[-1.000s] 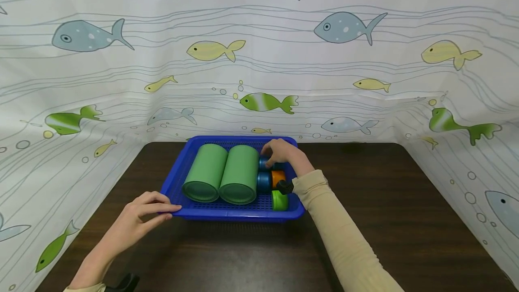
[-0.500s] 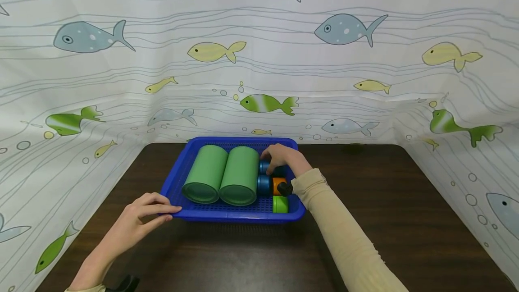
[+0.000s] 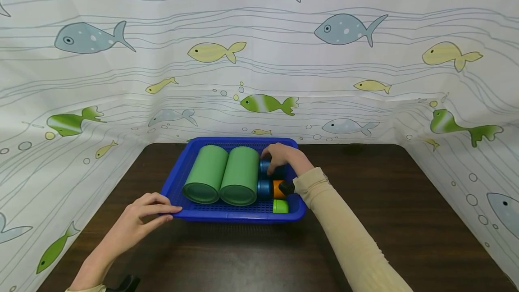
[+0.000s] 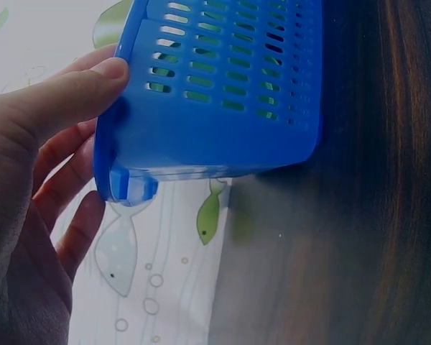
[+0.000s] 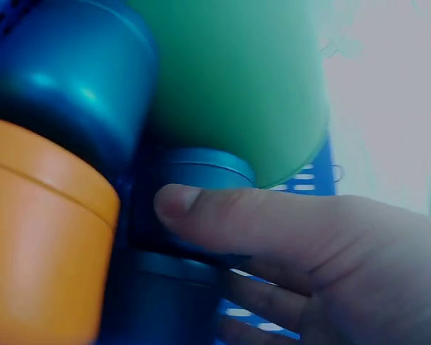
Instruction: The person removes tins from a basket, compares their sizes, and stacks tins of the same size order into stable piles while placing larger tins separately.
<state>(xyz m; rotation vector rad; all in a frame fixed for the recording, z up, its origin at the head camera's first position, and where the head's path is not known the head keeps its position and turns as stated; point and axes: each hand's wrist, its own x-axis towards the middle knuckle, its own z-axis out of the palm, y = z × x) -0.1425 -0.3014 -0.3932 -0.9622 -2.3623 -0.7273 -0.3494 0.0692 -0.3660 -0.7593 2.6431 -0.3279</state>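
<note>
Orange tin (image 3: pixel 277 190) and lime tin (image 3: pixel 280 207) have slid nearer the front of the basket (image 3: pixel 235 216), by green cans (image 3: pixel 240 170); right hand (image 3: pixel 282 153) grips blue tin (image 3: pixel 264 169) beneath it; left hand (image 3: pixel 142 215) pinches basket rim.

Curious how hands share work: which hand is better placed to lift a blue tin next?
Probably the right hand: its thumb lies on a blue tin, while the left hand holds the basket.
</note>
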